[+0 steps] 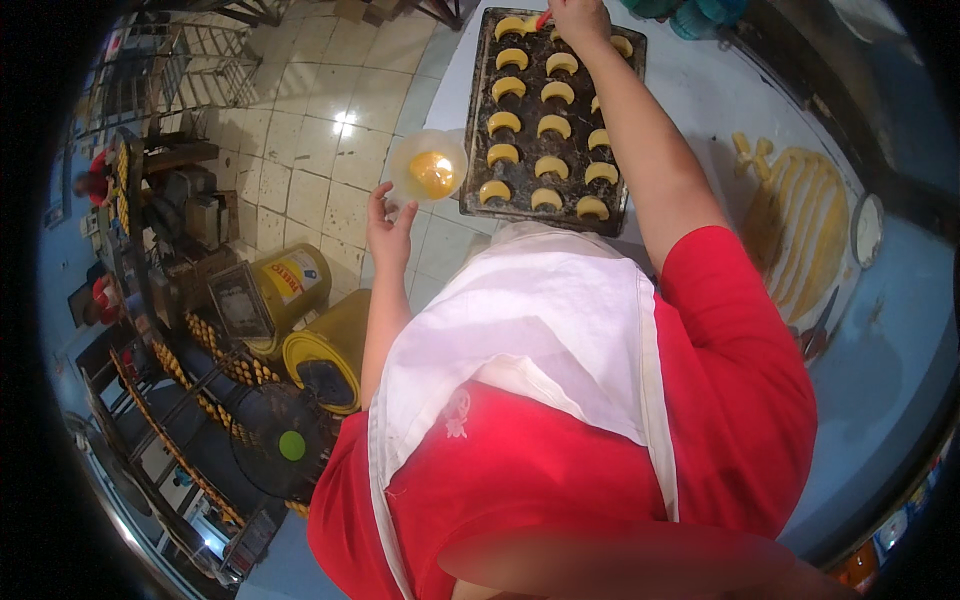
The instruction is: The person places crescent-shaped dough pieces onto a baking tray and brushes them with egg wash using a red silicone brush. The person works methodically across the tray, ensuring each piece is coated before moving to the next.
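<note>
My left hand [390,225] holds a clear plastic bowl [428,166] of yellow liquid by its lower rim, just left of a dark baking tray [478,130]. The tray carries several crescent-shaped pieces of dough [549,165] in rows. My right hand [578,20] reaches over the far end of the tray and grips a small brush with a red handle [542,18] near the top row of crescents. My red sleeve and white apron fill the lower middle of the view.
Strips of yellow dough [800,225] lie on the light blue table [900,350] at the right, with a small bowl [866,228] beside them. Two yellow tins [330,345] stand on the tiled floor at the left, near racks of baked pieces [200,385] and a fan [280,440].
</note>
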The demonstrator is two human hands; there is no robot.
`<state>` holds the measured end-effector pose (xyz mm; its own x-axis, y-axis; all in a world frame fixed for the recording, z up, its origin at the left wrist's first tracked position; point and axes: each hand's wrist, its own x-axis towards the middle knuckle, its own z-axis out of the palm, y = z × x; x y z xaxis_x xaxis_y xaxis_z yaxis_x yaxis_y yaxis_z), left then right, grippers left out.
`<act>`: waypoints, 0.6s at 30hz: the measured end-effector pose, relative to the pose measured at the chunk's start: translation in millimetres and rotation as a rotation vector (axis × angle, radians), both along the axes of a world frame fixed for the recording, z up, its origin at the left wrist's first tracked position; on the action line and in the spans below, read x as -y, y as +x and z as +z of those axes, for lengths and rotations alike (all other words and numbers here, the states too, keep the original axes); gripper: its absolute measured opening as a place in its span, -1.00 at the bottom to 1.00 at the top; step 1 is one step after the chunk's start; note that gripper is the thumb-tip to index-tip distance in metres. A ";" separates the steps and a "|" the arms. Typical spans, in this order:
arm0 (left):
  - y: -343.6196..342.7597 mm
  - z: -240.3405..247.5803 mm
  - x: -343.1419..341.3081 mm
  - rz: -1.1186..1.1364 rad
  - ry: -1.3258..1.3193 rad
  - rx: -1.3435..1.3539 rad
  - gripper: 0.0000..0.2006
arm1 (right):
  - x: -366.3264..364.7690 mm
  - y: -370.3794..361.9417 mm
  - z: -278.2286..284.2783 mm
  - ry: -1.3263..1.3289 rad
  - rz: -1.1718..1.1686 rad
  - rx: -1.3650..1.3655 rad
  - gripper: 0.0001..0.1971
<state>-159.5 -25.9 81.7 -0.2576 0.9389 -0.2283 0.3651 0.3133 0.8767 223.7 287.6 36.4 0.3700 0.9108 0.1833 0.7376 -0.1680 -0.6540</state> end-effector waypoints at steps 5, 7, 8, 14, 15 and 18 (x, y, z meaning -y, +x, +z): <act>1.1 -6.7 -0.5 0.040 0.029 0.073 -0.43 | 23.7 5.4 9.5 0.084 0.143 -0.110 -0.74; 2.6 -4.6 0.0 0.027 0.090 0.023 -0.44 | 42.6 2.9 35.0 0.170 0.136 -0.114 -0.74; 3.9 -1.9 2.2 0.039 0.082 -0.006 -0.44 | 55.6 1.1 51.8 0.170 0.217 -0.274 -0.74; 16.7 29.2 -0.3 -0.032 0.198 -0.209 -0.44 | 171.4 -60.5 133.3 -0.161 0.673 -0.663 -0.75; 20.6 35.4 -0.7 -0.062 0.231 -0.256 -0.43 | 183.9 -71.8 137.7 -0.204 0.757 -0.643 -0.76; 34.0 52.9 1.1 -0.135 0.350 -0.332 -0.43 | 203.9 -94.4 134.3 -0.217 0.800 -0.357 -0.77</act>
